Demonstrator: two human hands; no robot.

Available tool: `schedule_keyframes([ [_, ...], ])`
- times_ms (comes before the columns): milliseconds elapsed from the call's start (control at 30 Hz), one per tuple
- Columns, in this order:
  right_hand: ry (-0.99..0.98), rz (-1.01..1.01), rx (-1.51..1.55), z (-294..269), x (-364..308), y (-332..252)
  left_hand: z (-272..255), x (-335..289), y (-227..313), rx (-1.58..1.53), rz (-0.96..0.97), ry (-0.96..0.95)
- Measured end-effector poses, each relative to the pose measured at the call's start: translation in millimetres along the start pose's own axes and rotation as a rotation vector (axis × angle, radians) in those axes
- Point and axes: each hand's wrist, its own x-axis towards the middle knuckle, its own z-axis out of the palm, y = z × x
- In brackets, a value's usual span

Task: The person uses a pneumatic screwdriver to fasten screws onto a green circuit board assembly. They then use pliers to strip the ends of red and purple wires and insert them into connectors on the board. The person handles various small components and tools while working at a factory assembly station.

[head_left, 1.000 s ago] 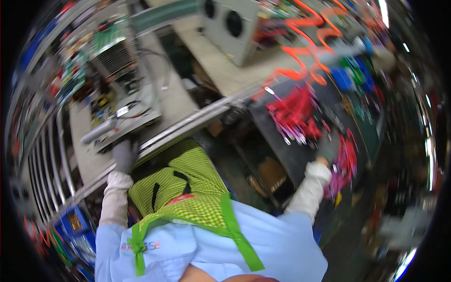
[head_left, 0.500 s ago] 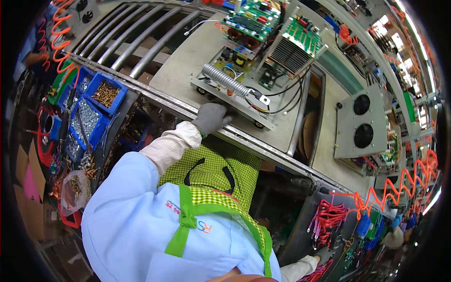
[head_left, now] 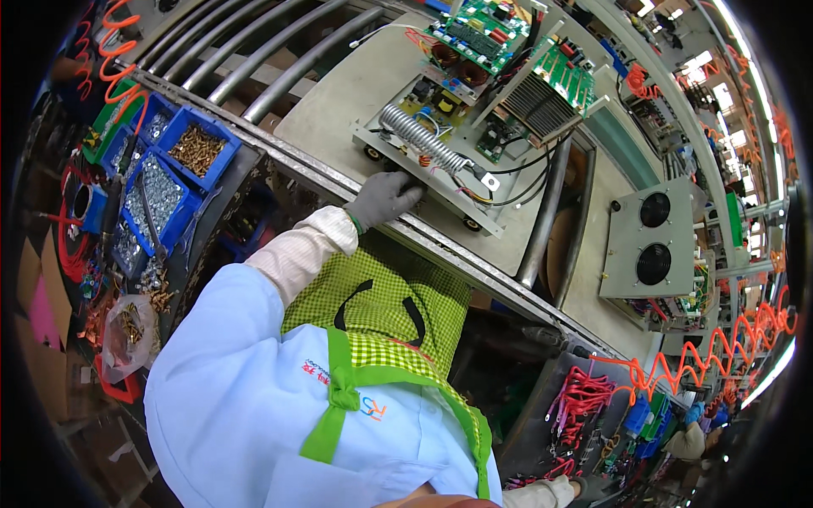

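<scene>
My left hand (head_left: 383, 201), in a grey glove, rests at the near edge of the pale work board (head_left: 318, 127). Its fingers lie loosely stretched beside the front of an open metal chassis (head_left: 432, 182), and nothing shows in them. The chassis carries a silver coiled part (head_left: 415, 135), green circuit boards (head_left: 478, 38), a finned heat sink (head_left: 533, 110) and black cables (head_left: 533, 182). At the lower right edge my right hand (head_left: 597, 487), gloved too, reaches past a bundle of red cables (head_left: 584, 398). Its fingers are too dark and small to make out.
Blue bins hold brass screws (head_left: 199, 152) and silver hardware (head_left: 157, 195) at left. Metal rollers (head_left: 279, 68) run along the far left. A grey panel with two fans (head_left: 648, 237) stands at right. Orange coiled hoses (head_left: 694, 347) hang on both sides.
My right hand has moved right and down, away from the red cables. My left hand stays by the chassis, its fingers stretched a little further right. The whole view has shifted slightly.
</scene>
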Motion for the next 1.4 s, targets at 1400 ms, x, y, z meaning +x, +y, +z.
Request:
schedule_keyframes([
  [1400,-1.266,-0.877,1.679,-119.2,-173.7,-503.2,-82.6,98.7,111.1,-1.05,-0.334,-0.355],
])
